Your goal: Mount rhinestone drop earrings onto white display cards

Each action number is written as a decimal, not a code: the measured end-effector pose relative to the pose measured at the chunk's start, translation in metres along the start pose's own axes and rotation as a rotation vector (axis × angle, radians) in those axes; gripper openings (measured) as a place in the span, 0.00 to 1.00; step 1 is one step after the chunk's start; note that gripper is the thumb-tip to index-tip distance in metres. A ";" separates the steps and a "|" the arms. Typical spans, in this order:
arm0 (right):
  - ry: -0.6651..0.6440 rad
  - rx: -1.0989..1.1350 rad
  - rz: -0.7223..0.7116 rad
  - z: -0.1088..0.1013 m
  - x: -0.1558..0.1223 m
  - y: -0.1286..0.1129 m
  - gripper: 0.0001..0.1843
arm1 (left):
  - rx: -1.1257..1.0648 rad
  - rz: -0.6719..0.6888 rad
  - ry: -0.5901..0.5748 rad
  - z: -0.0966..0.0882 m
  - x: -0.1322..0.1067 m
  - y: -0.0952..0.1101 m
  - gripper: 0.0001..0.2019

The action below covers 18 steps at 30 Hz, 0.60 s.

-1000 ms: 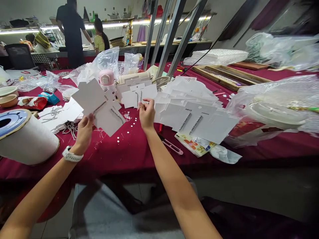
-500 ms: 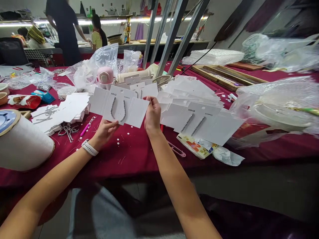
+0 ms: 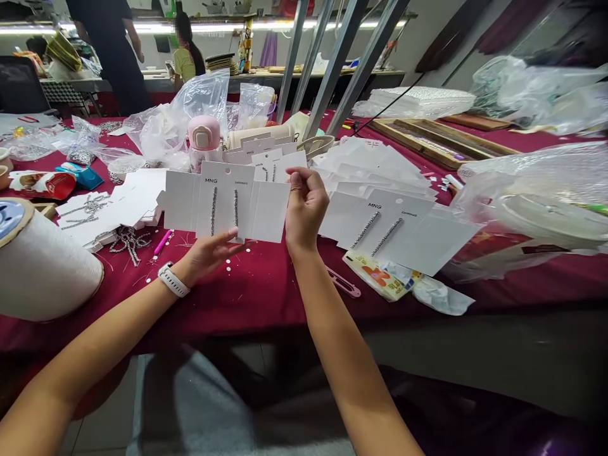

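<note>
A long table under a maroon cloth [image 3: 266, 304] fills the scene, with metal poles [image 3: 339, 66] rising at its far side. Beyond it, a person in dark clothes [image 3: 108, 54] and a person in a yellow top [image 3: 186, 63] stand by a far bench [image 3: 308, 79]. On the table, clear plastic bags [image 3: 199, 111] heap up at the far middle and a wooden frame [image 3: 439, 144] lies far right. A large white spool [image 3: 47, 269] sits near left.

A joined strip of white earring cards [image 3: 225, 206] printed "MNG" is held up above the cloth, its rhinestone strands hanging straight down. The left hand [image 3: 206, 253] is open, palm up, its fingertips [image 3: 232, 234] touching the strip's lower edge. The right hand [image 3: 306, 206] is half curled just beside the strip's right edge; whether it has hold of the strip, I cannot tell. A similar strip [image 3: 394, 221] lies to the right, over a pile of cards. Thread snips [image 3: 342, 282] lie near it, a pink pen [image 3: 163, 242] lies near the left hand, and a white watch [image 3: 173, 280] circles the left wrist.
</note>
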State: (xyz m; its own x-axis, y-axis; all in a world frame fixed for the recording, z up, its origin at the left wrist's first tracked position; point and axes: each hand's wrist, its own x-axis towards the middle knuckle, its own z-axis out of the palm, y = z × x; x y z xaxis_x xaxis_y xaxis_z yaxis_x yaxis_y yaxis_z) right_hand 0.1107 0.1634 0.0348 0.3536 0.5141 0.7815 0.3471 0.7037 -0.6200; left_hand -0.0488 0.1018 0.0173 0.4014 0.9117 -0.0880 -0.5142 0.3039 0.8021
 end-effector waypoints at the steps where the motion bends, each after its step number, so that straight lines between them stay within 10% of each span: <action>1: -0.007 -0.053 -0.033 -0.001 0.000 0.000 0.08 | -0.014 0.019 0.024 0.001 0.001 -0.001 0.07; 8: 0.012 -0.169 -0.134 -0.012 0.005 0.000 0.07 | -0.112 0.043 0.277 0.007 0.008 -0.006 0.03; 18: -0.189 0.111 -0.140 -0.013 0.000 -0.016 0.06 | -0.071 -0.022 0.326 0.013 0.005 -0.008 0.03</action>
State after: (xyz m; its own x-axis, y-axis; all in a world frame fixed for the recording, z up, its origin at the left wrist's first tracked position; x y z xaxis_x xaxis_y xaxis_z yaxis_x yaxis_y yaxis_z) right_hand 0.1166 0.1457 0.0443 0.1366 0.4833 0.8647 0.2796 0.8186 -0.5017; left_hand -0.0327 0.1003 0.0177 0.1553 0.9417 -0.2986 -0.5638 0.3327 0.7559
